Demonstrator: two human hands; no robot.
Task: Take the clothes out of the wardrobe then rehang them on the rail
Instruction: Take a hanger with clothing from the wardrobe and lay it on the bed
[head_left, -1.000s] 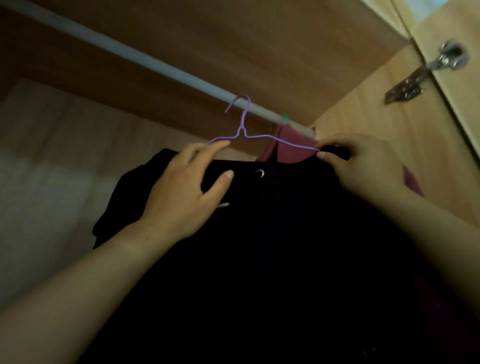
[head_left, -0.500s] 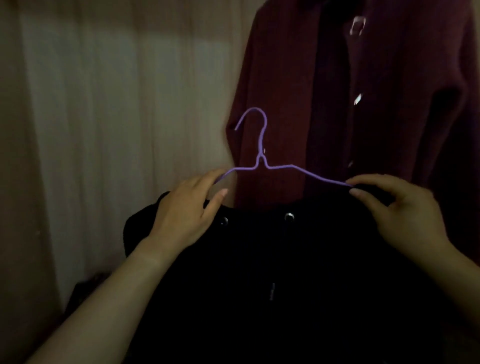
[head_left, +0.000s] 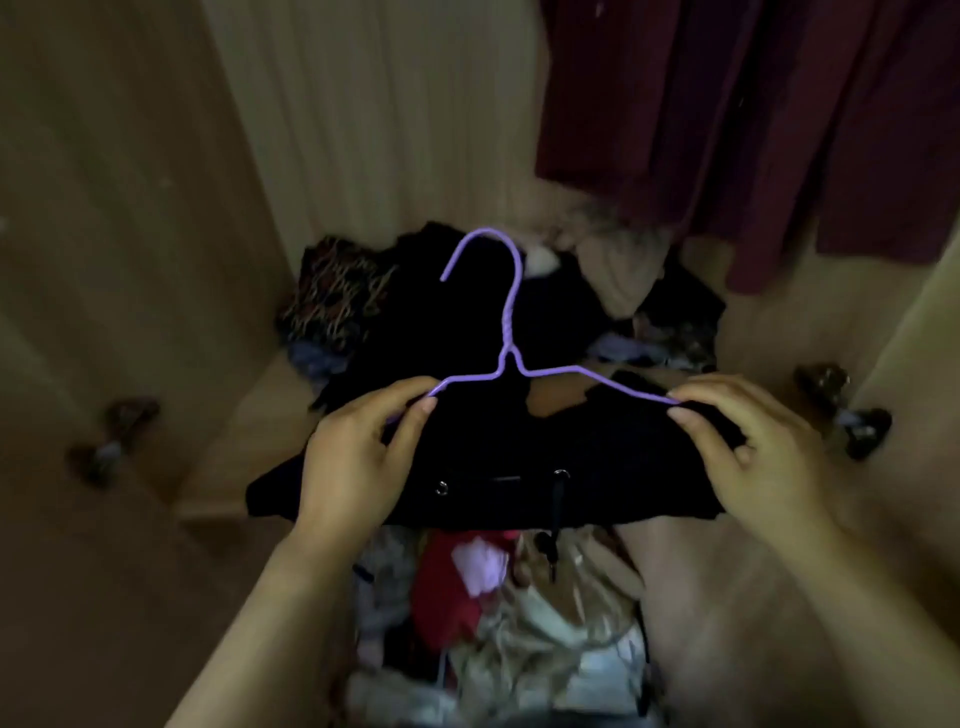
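A purple wire hanger (head_left: 506, 332) carries a black garment (head_left: 519, 457) with metal eyelets and a drawstring. My left hand (head_left: 358, 457) pinches the hanger's left arm together with the black cloth. My right hand (head_left: 753, 447) pinches the right arm and the cloth in the same way. The hanger is off the rail and held low, in front of the wardrobe's floor, hook pointing away from me. A dark red garment (head_left: 753, 119) hangs at the upper right. The rail is out of view.
A heap of dark and patterned clothes (head_left: 467, 312) lies on the wardrobe floor behind the hanger. A second pile of red, white and beige clothes (head_left: 498, 613) lies below my hands. Wooden wardrobe walls (head_left: 130, 234) stand left and right. Small dark objects (head_left: 841, 410) sit at each side.
The hanger with the black garment came off the rail and moved down and toward me. My view tilted from the rail down to the wardrobe floor. Both hands kept their hold.
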